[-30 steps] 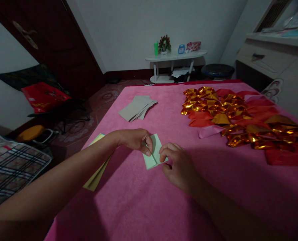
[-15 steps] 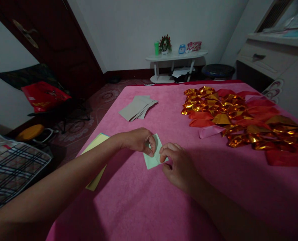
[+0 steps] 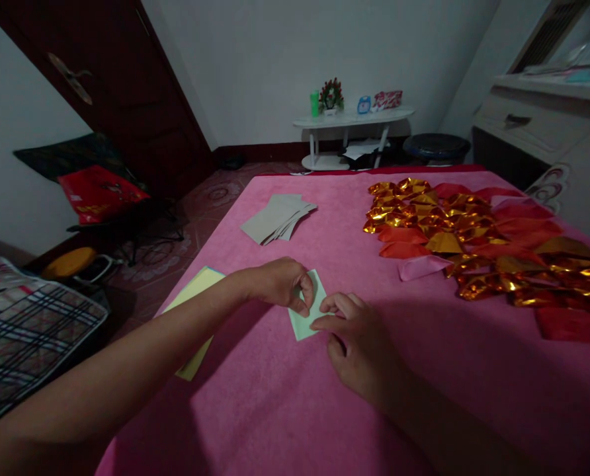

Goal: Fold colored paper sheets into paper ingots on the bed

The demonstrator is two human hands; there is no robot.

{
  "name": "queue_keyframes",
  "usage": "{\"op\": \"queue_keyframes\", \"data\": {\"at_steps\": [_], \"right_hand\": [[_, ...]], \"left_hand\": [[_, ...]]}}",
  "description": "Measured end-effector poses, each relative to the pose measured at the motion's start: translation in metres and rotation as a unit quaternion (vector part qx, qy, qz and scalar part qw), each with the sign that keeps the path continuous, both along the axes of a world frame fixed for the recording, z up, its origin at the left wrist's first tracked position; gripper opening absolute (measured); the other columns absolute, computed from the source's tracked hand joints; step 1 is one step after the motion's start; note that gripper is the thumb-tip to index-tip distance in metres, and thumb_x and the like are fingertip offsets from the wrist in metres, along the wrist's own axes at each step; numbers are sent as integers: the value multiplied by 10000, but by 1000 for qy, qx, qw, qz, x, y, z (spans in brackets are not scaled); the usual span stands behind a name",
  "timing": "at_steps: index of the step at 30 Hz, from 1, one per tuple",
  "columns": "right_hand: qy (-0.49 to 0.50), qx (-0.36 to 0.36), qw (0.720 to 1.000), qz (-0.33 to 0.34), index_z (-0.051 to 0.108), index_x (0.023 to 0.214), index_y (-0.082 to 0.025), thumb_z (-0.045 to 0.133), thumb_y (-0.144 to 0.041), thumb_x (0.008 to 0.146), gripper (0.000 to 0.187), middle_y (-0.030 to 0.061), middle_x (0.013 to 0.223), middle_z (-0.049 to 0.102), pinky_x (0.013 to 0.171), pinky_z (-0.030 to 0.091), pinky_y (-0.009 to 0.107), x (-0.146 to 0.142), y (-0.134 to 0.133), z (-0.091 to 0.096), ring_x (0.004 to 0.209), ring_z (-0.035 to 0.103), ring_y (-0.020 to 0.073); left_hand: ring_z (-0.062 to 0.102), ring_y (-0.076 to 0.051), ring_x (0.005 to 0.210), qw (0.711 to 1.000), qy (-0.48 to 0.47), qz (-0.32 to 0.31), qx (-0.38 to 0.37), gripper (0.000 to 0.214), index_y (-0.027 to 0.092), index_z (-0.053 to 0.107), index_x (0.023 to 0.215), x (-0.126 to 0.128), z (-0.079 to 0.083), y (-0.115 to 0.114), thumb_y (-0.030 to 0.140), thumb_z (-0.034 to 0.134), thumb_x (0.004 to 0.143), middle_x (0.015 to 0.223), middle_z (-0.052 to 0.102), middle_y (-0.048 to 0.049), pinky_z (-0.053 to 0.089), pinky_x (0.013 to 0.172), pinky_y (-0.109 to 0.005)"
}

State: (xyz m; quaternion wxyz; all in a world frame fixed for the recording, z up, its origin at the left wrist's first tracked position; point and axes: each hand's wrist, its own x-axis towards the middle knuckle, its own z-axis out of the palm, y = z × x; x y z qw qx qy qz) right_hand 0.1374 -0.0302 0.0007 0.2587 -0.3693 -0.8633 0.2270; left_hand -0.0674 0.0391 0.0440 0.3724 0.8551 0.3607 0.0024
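A small pale green sheet of paper (image 3: 303, 326) lies on the pink cloth in front of me, with a fold in it. My left hand (image 3: 279, 283) is closed at the sheet's upper left, thumb and forefinger pinched together on it. From the right, my right hand (image 3: 362, 340) presses bent fingers on the sheet's right side, its forefinger reaching across the surface. The hands partly cover the paper. Beneath my left forearm lie yellow sheets (image 3: 196, 289), partly hidden. A fanned pile of greyish paper pieces (image 3: 275, 219) rests beyond my left hand.
Shiny gold folded pieces (image 3: 426, 206) and red ones (image 3: 528, 231) cover the right of the pink-covered table (image 3: 275, 410). A white side table (image 3: 354, 119) stands by the far wall. To the left are a chair with a red bag (image 3: 99, 193) and a yellow stool (image 3: 70, 262).
My right fingers have shifted from the sheet's right edge, and the forefinger now stretches across it. My left hand keeps its pinch. The whole view has moved slightly.
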Motion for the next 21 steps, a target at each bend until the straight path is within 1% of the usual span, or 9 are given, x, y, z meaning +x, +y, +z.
{"op": "queue_keyframes", "data": {"at_steps": [2,4,7,9,11,15,18,21], "right_hand": [[-11,10,1000,1,701,824,-239,522,-2,638,350,49,985,560,801,380,363,0,-3,0,926,480,215],[-19,12,1000,5,699,810,-241,526,-9,637,337,50,998,550,804,375,370,0,-5,1,934,471,220],[-22,5,1000,8,699,828,-245,527,-14,636,346,49,1010,540,810,369,378,0,-7,2,939,462,221],[-21,-2,1000,9,699,833,-246,525,-14,637,351,47,1010,539,815,366,382,0,-7,3,940,458,221],[-19,-6,1000,6,698,820,-244,520,-13,642,341,44,1008,540,820,364,387,0,-8,5,942,456,222],[-14,-11,1000,2,699,820,-247,517,-9,639,350,41,1008,545,827,363,391,0,-8,5,953,456,224],[-11,-14,1000,-1,700,825,-254,521,-7,632,361,37,1013,545,831,362,391,-1,-8,5,959,454,223],[-10,-15,1000,-3,697,817,-254,527,-8,632,352,34,1012,545,831,361,389,-1,-8,4,957,453,221]], "left_hand": [[510,-83,574,999,-9,32,-18,220,169,716,822,-6,0,0,297,771,652,665,645,21,343,554,-185],[493,-84,574,994,-34,85,-59,329,158,682,888,-15,-2,-1,307,794,616,676,620,26,346,539,-183],[534,-95,634,969,-118,156,-148,414,153,618,995,-29,-6,-6,294,778,640,786,633,1,406,591,-202],[557,-103,686,953,-173,176,-178,390,144,605,991,-36,-10,-10,289,760,664,845,635,-19,433,643,-224],[556,-100,700,945,-199,194,-171,344,136,606,973,-39,-15,-12,287,736,692,837,628,-16,430,657,-224],[517,-82,656,936,-219,246,-126,248,119,616,898,-38,-25,-13,276,702,726,749,591,9,398,621,-204],[484,-72,602,922,-234,288,-108,221,108,620,821,-36,-30,-12,272,716,709,672,562,22,374,587,-200],[477,-71,579,909,-249,322,-85,228,104,614,739,-33,-34,-12,285,739,682,642,563,18,367,571,-204]]}}
